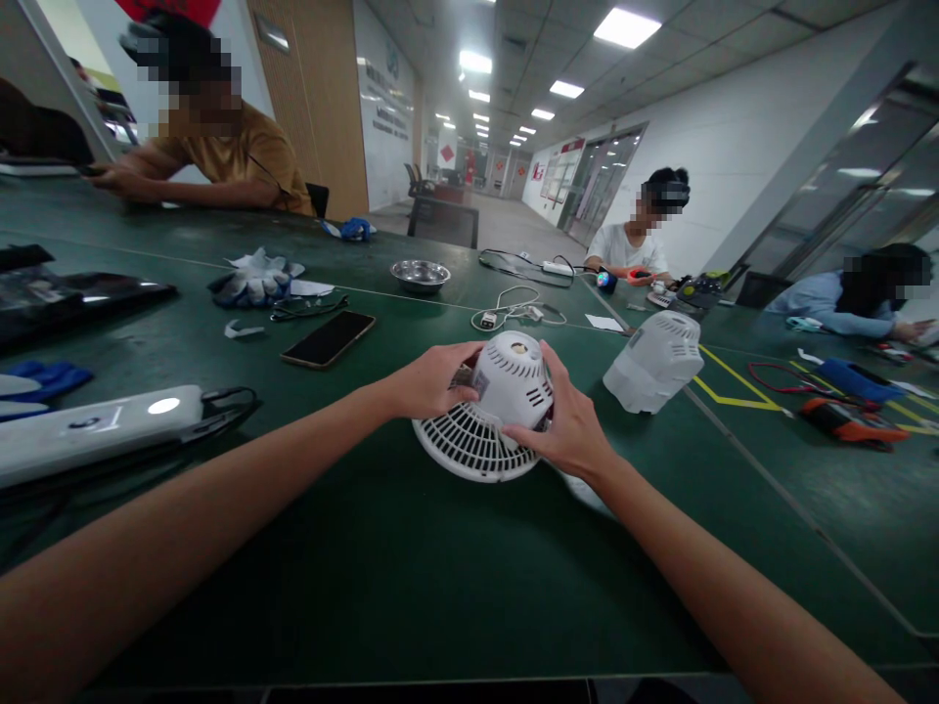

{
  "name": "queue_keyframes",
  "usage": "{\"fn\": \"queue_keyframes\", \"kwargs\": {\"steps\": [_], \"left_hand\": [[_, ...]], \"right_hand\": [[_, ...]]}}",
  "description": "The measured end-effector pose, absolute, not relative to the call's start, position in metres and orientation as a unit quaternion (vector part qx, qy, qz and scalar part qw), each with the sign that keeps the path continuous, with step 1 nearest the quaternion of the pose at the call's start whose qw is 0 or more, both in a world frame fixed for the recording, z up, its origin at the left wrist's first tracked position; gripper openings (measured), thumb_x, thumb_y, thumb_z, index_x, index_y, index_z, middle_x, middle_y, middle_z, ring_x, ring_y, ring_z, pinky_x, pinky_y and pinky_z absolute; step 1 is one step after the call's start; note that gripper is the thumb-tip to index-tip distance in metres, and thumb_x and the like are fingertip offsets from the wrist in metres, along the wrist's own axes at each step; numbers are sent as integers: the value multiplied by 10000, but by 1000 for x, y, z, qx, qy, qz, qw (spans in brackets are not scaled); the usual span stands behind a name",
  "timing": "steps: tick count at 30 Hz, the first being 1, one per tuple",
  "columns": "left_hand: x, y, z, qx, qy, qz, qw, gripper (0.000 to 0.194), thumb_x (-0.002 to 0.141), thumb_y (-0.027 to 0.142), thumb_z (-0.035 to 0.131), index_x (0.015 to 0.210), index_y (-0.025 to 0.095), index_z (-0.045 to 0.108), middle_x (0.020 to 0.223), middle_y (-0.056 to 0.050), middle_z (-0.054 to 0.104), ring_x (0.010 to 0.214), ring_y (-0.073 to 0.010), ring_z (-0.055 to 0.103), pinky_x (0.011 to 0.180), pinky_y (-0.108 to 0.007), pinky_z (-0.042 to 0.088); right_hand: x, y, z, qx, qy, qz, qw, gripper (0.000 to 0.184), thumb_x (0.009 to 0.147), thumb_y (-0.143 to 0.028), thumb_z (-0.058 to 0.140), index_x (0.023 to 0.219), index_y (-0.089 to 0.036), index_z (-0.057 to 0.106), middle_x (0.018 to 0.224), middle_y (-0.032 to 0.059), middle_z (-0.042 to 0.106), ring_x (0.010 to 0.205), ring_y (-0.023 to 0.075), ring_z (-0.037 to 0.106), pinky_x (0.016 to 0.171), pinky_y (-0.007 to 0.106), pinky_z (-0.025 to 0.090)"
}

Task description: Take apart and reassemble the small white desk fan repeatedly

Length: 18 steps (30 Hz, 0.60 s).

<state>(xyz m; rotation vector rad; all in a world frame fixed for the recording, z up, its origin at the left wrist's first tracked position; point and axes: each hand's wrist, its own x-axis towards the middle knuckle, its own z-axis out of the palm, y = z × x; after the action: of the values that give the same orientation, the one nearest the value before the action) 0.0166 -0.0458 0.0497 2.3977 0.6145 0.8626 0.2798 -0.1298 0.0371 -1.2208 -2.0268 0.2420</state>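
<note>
Near the middle of the green table, a white fan motor housing [508,376] with slotted vents sits over a round white fan grille [469,445], which lies on the tabletop. My left hand [445,381] is closed on the housing's left side, its thumb on the front. From the right, my right hand [574,422] wraps around the same housing, thumb across its lower front. The fingertips behind it are hidden. A white part [589,495] shows partly beneath my right wrist. To the right stands another white vented housing [655,362], apart from my hands.
A phone [330,339], gloves [256,279] and a white power strip [110,430] lie left. Behind the fan are a metal bowl [420,277] and a white cable [514,311]. An orange multimeter [851,422] lies right. Several people sit around the table.
</note>
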Motion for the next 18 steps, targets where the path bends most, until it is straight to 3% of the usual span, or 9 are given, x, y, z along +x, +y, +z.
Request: {"fn": "queue_keyframes", "kwargs": {"steps": [2, 5, 8, 13, 18], "left_hand": [[18, -49, 47, 873, 223, 331, 281, 807, 860, 318, 739, 1587, 207, 407, 1491, -185, 597, 1275, -370, 635, 1112, -556, 458], [19, -54, 45, 878, 184, 316, 310, 1108, 788, 401, 829, 1677, 277, 179, 1659, -182, 401, 1394, -425, 537, 1157, -582, 427], [20, -55, 44, 895, 169, 316, 265, 1231, 743, 453, 861, 1685, 292, 85, 1708, -195, 280, 1443, -470, 463, 1185, -618, 389], [23, -53, 41, 915, 150, 317, 201, 1251, 710, 457, 864, 1664, 283, 74, 1636, -221, 369, 1387, -473, 509, 1147, -633, 426], [28, -56, 39, 909, 161, 332, 195, 1132, 706, 449, 856, 1597, 269, 181, 1524, -210, 482, 1278, -427, 592, 1059, -587, 508]], "right_hand": [[280, -132, 36, -476, -783, 152, 369, 1148, 766, -531, 851, 1676, -331, 181, 1289, 116, 731, 1005, 369, 741, 971, 670, 568], [281, -136, 36, -464, -775, 230, 361, 1052, 829, -510, 793, 1673, -308, 198, 981, 60, 781, 655, 254, 694, 755, 553, 630], [283, -136, 37, -443, -773, 265, 367, 990, 835, -446, 780, 1657, -315, 245, 1010, 58, 772, 656, 236, 681, 697, 487, 622], [284, -133, 39, -419, -801, 249, 349, 957, 825, -316, 743, 1633, -341, 230, 911, 20, 741, 620, 204, 658, 559, 377, 577], [285, -132, 42, -409, -819, 222, 336, 920, 834, -280, 717, 1608, -357, 225, 862, -8, 702, 604, 178, 639, 531, 330, 550]]}}
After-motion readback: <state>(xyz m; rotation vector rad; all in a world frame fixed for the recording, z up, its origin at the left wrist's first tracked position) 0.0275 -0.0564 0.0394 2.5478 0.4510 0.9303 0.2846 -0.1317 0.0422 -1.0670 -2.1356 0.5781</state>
